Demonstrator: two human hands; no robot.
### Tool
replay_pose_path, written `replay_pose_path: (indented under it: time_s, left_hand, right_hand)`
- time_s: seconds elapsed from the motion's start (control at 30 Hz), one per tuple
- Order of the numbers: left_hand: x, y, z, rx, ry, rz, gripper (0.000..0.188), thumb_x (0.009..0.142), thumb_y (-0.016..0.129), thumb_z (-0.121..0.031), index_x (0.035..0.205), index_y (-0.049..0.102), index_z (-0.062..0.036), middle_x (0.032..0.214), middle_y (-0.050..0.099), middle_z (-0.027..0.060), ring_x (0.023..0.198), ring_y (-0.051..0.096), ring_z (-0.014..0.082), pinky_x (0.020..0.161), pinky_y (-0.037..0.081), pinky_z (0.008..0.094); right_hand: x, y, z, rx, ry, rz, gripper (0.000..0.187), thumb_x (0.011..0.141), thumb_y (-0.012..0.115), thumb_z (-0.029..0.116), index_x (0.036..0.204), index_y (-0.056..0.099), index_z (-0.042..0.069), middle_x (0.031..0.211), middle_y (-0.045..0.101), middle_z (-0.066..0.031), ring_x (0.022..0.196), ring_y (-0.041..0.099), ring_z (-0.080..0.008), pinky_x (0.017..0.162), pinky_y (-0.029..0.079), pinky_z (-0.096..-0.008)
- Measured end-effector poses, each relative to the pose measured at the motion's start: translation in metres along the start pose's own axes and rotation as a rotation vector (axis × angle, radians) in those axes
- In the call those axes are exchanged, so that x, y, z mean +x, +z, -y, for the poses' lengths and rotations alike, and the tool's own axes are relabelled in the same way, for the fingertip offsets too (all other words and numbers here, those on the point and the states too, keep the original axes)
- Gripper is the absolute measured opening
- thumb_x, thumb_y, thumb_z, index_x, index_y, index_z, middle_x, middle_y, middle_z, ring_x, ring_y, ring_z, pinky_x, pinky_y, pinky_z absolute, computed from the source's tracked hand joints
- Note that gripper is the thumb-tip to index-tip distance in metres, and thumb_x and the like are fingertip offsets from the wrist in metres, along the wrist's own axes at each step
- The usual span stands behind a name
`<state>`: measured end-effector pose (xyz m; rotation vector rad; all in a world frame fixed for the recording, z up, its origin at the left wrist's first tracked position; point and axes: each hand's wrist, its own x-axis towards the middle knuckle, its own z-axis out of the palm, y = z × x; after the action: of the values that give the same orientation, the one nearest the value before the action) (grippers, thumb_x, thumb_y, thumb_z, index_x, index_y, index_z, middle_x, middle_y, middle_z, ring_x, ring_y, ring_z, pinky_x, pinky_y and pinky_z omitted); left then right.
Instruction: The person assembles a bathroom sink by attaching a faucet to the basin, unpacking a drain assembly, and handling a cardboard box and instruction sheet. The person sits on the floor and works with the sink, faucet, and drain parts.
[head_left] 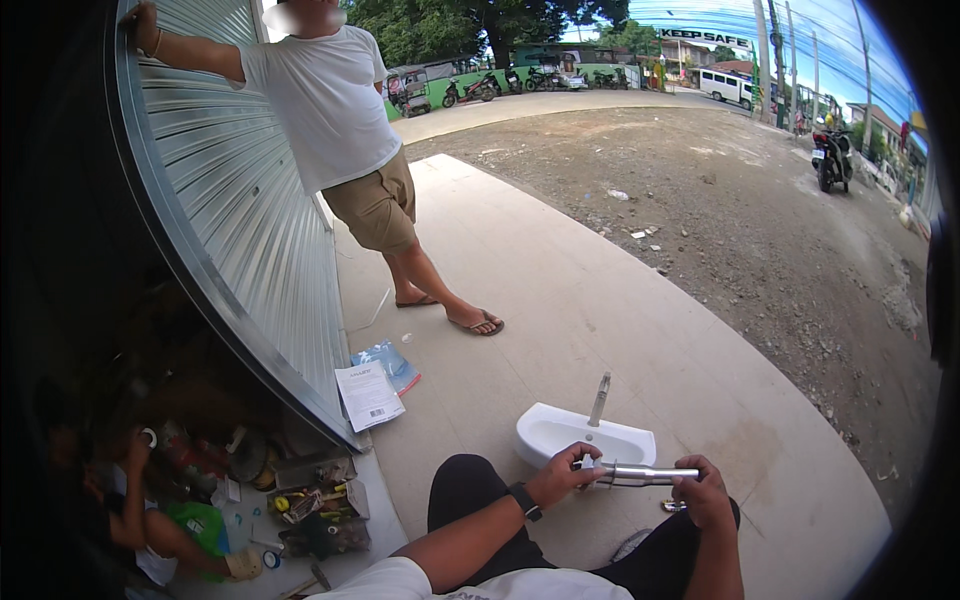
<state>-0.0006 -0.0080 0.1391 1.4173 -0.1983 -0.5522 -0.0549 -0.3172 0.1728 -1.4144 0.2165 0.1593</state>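
A shiny chrome drain pipe (645, 474) lies level between my hands, above my lap. My left hand (563, 474) pinches its left end, close to a small pale piece that I cannot make out clearly. Around the other end, the fingers of my right hand (706, 490) are closed. Just beyond the pipe, a white ceramic washbasin (540, 422) rests on the tiled floor. A chrome faucet (600, 398) stands upright on the basin. Below the pipe, near my right knee, lies a small shiny metal part (674, 506).
A printed sheet (368, 396) and a blue plastic bag (400, 368) lie by the corrugated metal door (230, 170). A person in a white shirt (335, 110) leans on that door. At lower left, another person (150, 530) sits beside toolboxes (315, 500). Gravel (720, 220) borders the tiles.
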Motion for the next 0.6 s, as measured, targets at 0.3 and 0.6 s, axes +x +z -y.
replay_pose_path:
  time_s: [0.3, 0.6]
  left_hand:
    - [-0.030, -0.014, -0.044, 0.278, 0.022, -0.009, 0.033, 0.093, 0.077, -0.016, 0.117, 0.056, -0.0067, 0.102, 0.061, 0.0012, 0.081, 0.058, 0.0088, 0.071, 0.049, 0.0261]
    - [-0.015, 0.005, -0.085, 0.313, -0.029, -0.023, 0.040, 0.081, 0.084, -0.018, 0.113, 0.062, -0.0070, 0.095, 0.059, 0.0042, 0.074, 0.060, 0.0136, 0.064, 0.051, 0.0298]
  right_hand:
    - [0.023, 0.015, -0.007, -0.037, 0.297, 0.223, 0.037, 0.104, 0.062, 0.039, 0.099, 0.066, 0.002, 0.080, 0.067, -0.0089, 0.058, 0.059, -0.0154, 0.055, 0.047, -0.0296]
    - [0.030, 0.005, -0.019, 0.259, -0.057, 0.321, 0.042, 0.097, 0.075, 0.036, 0.123, 0.062, 0.005, 0.094, 0.062, -0.0031, 0.073, 0.059, -0.0119, 0.067, 0.047, -0.0276]
